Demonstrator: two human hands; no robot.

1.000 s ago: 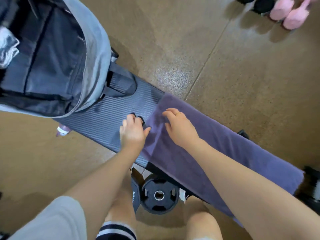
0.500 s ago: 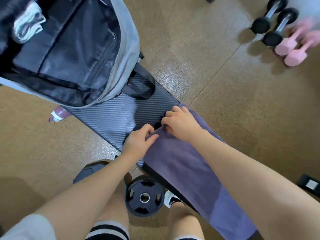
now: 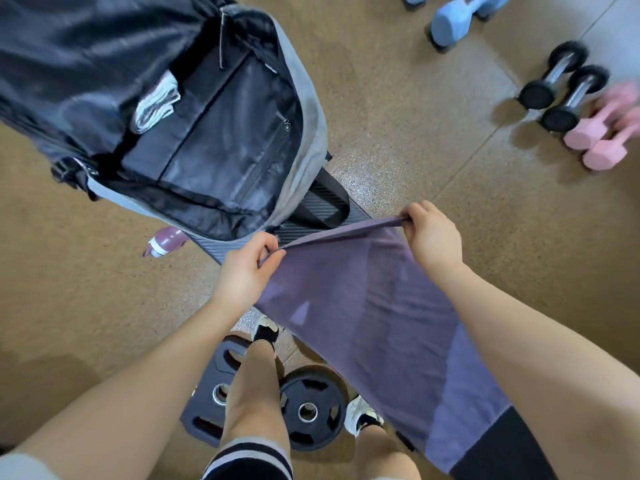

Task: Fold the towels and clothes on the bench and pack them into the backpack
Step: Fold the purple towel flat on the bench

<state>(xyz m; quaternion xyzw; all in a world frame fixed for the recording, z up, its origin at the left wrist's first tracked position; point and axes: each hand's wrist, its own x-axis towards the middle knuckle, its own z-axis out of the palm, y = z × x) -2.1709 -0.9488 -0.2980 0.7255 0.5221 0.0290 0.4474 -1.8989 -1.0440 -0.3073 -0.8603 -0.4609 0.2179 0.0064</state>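
Over the bench (image 3: 304, 225) – both hands' fingers pinch the purple towel's (image 3: 374, 306) corners.

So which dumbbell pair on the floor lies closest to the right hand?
The pink dumbbells, at the right edge; the black pair lies beyond them and the blue ones farthest from the right hand.

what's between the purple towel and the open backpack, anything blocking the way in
Nothing visible blocks it. Both the left hand and right hand pinch the purple towel's near corners, lifted off the bench. The backpack lies open just beyond, only its black strap on the bench between them.
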